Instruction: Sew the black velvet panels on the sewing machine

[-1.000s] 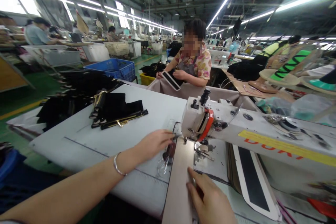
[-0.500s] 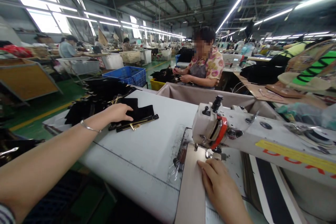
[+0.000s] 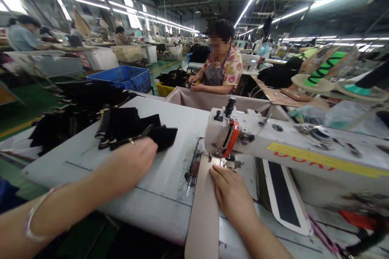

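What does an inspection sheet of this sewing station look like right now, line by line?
Surface: grey worktable, ruled lines.
Job's things: beige strip lies under the sewing machine; black pieces are stacked at left.
Clutter: black-and-white panel beside the machine.
Hands: left hand pulls a black piece; right hand lies flat on the strip.
Cables: dark cord at lower right.
Surroundings: co-worker opposite, blue crate.

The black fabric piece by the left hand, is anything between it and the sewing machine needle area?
Nothing visible blocks it. The left hand rests on the black fabric piece, and only bare table lies between it and the sewing machine, where the right hand presses the beige strip.
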`<state>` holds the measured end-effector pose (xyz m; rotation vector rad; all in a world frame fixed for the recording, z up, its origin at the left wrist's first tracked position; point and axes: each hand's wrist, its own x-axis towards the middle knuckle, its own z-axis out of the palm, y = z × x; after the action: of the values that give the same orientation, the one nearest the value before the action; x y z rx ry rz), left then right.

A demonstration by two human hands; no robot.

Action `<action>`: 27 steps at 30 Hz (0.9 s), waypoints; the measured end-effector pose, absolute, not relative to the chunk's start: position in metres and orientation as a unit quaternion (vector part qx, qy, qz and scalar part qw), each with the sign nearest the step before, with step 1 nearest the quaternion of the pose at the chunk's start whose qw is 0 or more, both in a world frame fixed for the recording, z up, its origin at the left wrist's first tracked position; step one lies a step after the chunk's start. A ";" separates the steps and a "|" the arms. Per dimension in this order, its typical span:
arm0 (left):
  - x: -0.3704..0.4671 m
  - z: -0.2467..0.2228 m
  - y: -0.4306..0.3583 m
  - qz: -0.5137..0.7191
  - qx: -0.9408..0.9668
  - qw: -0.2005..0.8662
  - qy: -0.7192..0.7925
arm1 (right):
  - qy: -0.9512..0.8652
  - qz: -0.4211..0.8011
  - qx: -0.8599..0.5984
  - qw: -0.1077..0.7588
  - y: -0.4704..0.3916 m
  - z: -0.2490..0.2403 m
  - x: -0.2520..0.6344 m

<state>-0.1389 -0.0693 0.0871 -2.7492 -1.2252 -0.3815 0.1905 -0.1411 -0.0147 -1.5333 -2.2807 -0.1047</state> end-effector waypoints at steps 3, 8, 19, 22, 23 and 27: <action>-0.102 0.066 -0.099 -0.005 -0.940 -0.095 -0.327 | -0.805 -0.034 -0.556 0.203 -0.141 -0.014 0.189; -0.072 0.049 -0.036 -0.100 -0.919 -0.027 -0.380 | -0.806 -0.026 -0.556 0.201 -0.142 -0.013 0.189; -0.059 0.024 -0.020 -0.155 -0.902 -0.166 -0.367 | -0.811 -0.018 -0.556 0.180 -0.145 -0.010 0.186; -0.036 0.020 -0.036 -0.151 -0.922 -0.205 -0.291 | -0.812 -0.016 -0.557 0.175 -0.145 -0.007 0.186; -0.030 0.019 -0.039 -0.146 -0.925 -0.201 -0.287 | -0.812 -0.016 -0.558 0.173 -0.144 -0.006 0.185; -0.019 0.013 -0.042 -0.148 -0.926 -0.172 -0.301 | -0.811 -0.016 -0.559 0.170 -0.144 -0.006 0.185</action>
<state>-0.0191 -0.0420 0.0132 -3.2791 -1.0640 -0.5234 0.1847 -0.1439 -0.0055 -1.5875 -2.3051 -0.0457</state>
